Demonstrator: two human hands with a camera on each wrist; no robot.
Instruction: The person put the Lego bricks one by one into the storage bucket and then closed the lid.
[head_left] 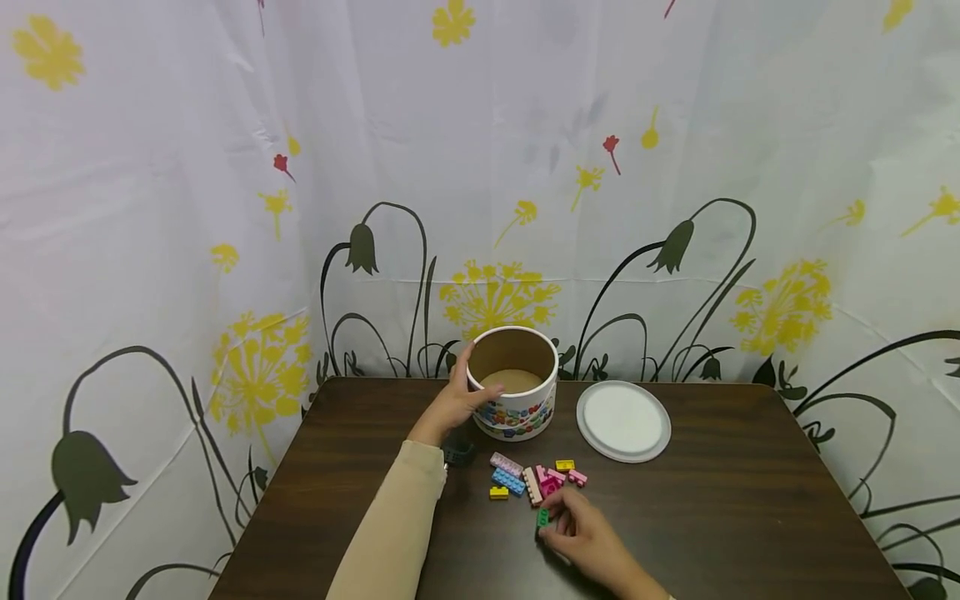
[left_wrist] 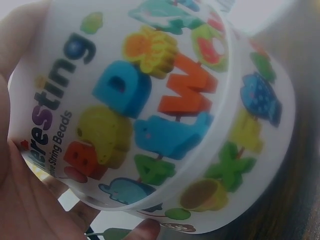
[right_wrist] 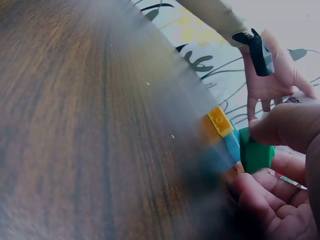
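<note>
In the left wrist view, your left hand is gripping a white tub, which is slanting across most of the picture. One fingertip is showing at the bottom. The wall is displaying a blue D, an orange W, a green X and bright animal prints, with lettering that is ending in "eresting". A dark wooden tabletop is blurring along the right.

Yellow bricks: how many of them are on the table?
2: one yellow brick beside a pink brick, one nearer, by the blue brick. The right hand may hide more.
</note>
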